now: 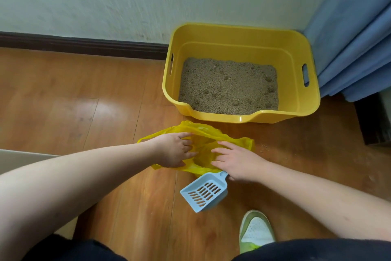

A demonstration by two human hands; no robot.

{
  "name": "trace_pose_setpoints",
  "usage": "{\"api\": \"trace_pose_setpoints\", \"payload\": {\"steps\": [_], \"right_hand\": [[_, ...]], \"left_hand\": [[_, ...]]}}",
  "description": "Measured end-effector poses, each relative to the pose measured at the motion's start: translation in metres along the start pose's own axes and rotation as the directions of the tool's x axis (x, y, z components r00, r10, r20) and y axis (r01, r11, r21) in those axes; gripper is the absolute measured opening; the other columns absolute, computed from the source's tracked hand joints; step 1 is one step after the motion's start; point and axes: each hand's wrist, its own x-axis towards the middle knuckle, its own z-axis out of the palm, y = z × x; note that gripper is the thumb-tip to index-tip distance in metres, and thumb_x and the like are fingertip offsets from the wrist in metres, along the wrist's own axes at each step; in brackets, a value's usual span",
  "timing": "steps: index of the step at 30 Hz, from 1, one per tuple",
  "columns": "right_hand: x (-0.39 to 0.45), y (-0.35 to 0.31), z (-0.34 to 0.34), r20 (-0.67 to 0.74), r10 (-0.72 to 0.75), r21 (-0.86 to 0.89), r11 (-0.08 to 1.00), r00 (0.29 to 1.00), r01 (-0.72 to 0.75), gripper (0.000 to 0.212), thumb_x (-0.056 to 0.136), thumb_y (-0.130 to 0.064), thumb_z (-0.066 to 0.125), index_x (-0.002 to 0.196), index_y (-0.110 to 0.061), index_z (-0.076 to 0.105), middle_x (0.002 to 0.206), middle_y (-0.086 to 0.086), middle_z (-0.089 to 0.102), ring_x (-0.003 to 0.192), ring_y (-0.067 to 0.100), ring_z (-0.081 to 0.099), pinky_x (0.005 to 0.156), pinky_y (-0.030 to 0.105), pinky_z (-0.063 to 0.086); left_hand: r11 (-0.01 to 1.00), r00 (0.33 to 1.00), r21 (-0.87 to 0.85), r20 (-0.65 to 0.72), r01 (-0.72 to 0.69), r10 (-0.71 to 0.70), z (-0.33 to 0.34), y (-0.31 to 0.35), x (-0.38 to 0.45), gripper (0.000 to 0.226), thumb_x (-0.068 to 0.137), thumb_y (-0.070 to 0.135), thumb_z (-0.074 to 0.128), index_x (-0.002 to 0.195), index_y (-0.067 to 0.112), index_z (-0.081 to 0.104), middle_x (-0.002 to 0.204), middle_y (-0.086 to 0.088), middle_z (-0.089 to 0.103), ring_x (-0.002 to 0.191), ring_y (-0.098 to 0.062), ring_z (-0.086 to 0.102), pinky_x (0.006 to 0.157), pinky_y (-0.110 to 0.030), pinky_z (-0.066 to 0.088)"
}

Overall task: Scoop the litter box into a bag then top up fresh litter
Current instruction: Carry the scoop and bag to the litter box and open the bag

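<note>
Left hand (173, 150) and right hand (234, 161), fingers spread, press open the yellow bag (203, 133)

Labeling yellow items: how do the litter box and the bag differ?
The litter box is rigid and stands open by the wall, holding litter; the bag is thin, see-through, crumpled on the floor. The box is larger. Nothing touches the box; the left hand and right hand work the bag's mouth. Both are yellow.
</note>
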Motion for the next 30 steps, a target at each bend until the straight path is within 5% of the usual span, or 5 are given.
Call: {"api": "trace_pose_setpoints", "payload": {"steps": [6, 11, 16, 20, 30], "right_hand": [[-0.018, 0.009, 0.002, 0.181, 0.076, -0.010, 0.997, 0.981, -0.075, 0.027, 0.077, -0.037, 0.060, 0.092, -0.015, 0.065, 0.081, 0.006, 0.072, 0.089, 0.025, 0.065, 0.119, 0.042, 0.011], [-0.036, 0.021, 0.004, 0.182, 0.163, 0.093, 0.979, 0.970, -0.182, 0.022, 0.079, -0.028, 0.055, 0.097, -0.016, 0.062, 0.093, 0.005, 0.071, 0.093, 0.025, 0.065, 0.113, 0.040, 0.028], [-0.045, 0.028, 0.016, 0.048, 0.228, 0.161, 0.959, 0.973, -0.232, 0.015, 0.065, -0.030, 0.066, 0.078, -0.023, 0.066, 0.081, -0.003, 0.063, 0.078, 0.021, 0.063, 0.087, 0.032, 0.051], [-0.046, 0.035, 0.013, 0.114, 0.342, 0.191, 0.914, 0.933, -0.358, 0.029, 0.083, -0.032, 0.052, 0.102, -0.020, 0.070, 0.124, 0.003, 0.060, 0.111, 0.023, 0.058, 0.111, 0.036, 0.026], [-0.041, 0.047, -0.009, 0.250, 0.475, 0.180, 0.834, 0.844, -0.522, 0.038, 0.087, -0.037, 0.048, 0.118, -0.023, 0.066, 0.155, 0.008, 0.028, 0.139, 0.028, 0.026, 0.118, 0.045, 0.007]], "left_hand": [[0.998, 0.993, -0.052, 0.111, 0.046, -0.040, -0.003, -0.007, -0.005, 0.060, 0.101, 0.051, 0.029, 0.128, 0.007, 0.060, 0.113, -0.014, 0.067, 0.118, -0.030, 0.054, 0.122, -0.044, 0.004], [0.990, 0.942, 0.098, -0.310, -0.105, 0.130, 0.016, -0.016, -0.016, 0.052, 0.093, 0.049, 0.034, 0.065, 0.024, 0.070, 0.071, 0.003, 0.066, 0.075, -0.019, 0.064, 0.094, -0.038, 0.050], [0.990, 0.955, -0.079, -0.281, -0.116, 0.090, 0.008, -0.015, -0.013, 0.055, 0.092, 0.054, 0.033, 0.071, 0.023, 0.073, 0.106, -0.006, 0.066, 0.100, -0.027, 0.062, 0.091, -0.041, 0.050], [0.950, 0.996, -0.302, 0.039, 0.082, -0.074, -0.006, -0.024, -0.005, 0.080, 0.086, 0.073, 0.015, 0.106, 0.022, 0.074, 0.155, -0.011, 0.032, 0.146, -0.029, 0.022, 0.117, -0.046, 0.017], [0.770, 0.924, -0.514, 0.261, 0.378, -0.280, -0.028, -0.038, 0.005, 0.073, 0.097, 0.062, 0.027, 0.112, 0.006, 0.072, 0.164, -0.002, 0.005, 0.150, -0.026, 0.000, 0.121, -0.044, -0.001]]}}
